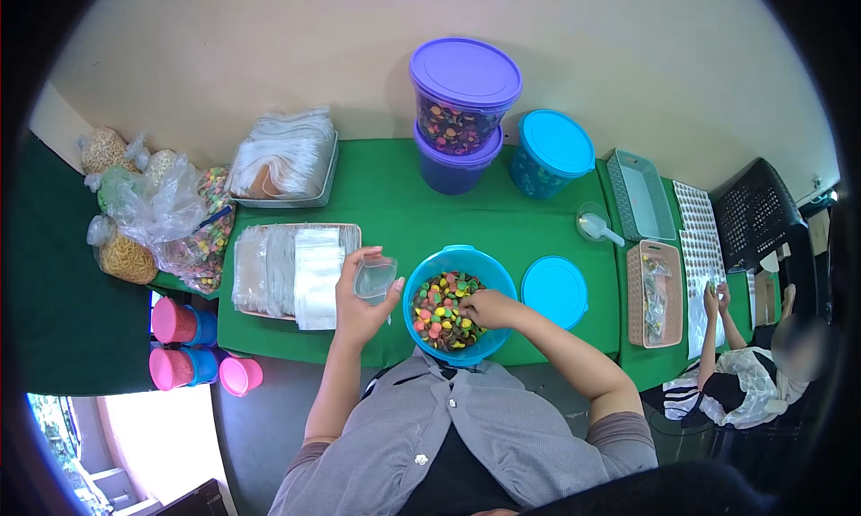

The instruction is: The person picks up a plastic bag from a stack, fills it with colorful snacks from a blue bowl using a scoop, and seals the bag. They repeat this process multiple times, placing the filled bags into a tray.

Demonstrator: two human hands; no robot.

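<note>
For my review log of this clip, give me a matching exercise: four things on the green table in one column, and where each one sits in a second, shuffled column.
Things:
1. small clear plastic bag
2. round blue plastic bowl of coloured candies
3. purple-lidded clear tub
4. loose flat blue lid

Places:
A. stacked on a dark blue tub at the back
B. lying on the table just right of the bowl
C. held up in the left hand
D. at the table's front edge, with the right hand inside it

Pairs: 1-C, 2-D, 3-A, 4-B
</note>
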